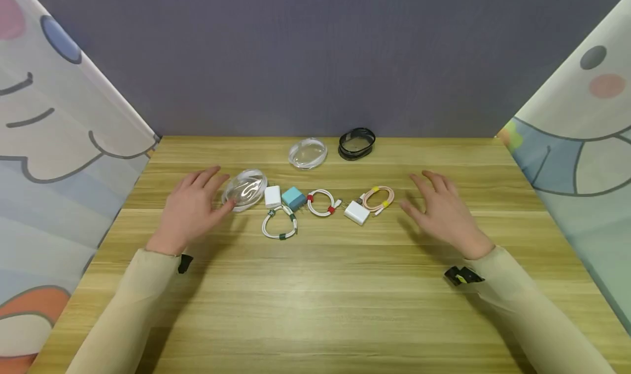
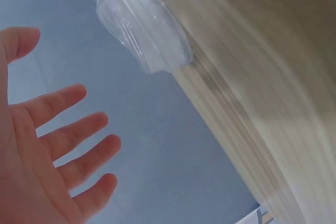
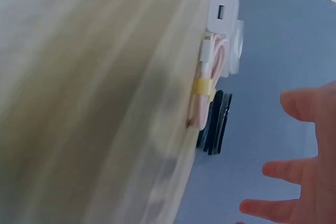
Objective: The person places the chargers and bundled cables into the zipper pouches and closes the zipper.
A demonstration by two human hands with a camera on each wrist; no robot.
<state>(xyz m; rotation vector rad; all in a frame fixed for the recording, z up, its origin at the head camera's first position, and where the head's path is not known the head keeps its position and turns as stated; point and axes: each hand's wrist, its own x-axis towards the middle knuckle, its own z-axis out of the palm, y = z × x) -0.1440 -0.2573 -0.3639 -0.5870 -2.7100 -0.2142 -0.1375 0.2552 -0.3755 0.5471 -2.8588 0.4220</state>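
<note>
My left hand (image 1: 193,209) is held over the table with its fingers spread, holding nothing. Its thumb overlaps the edge of a clear oval plastic case (image 1: 245,190) in the head view, while the left wrist view has the hand (image 2: 58,145) apart from that case (image 2: 149,27). On the other side my right hand (image 1: 443,212) hovers with fingers extended and holds nothing. Nearest to it lies a coiled pink cable (image 1: 378,198) with yellow ties, touching a white charger plug (image 1: 357,213). Both also appear in the right wrist view, the plug (image 3: 222,13) beyond the cable (image 3: 202,100).
Between the hands lie another white plug (image 1: 273,197), a blue plug (image 1: 293,197), a white cable with green ties (image 1: 279,236) and one with red ties (image 1: 321,214). Behind them sit a second clear case (image 1: 308,154) and a black-rimmed case (image 1: 356,144), before a dark wall (image 1: 315,56).
</note>
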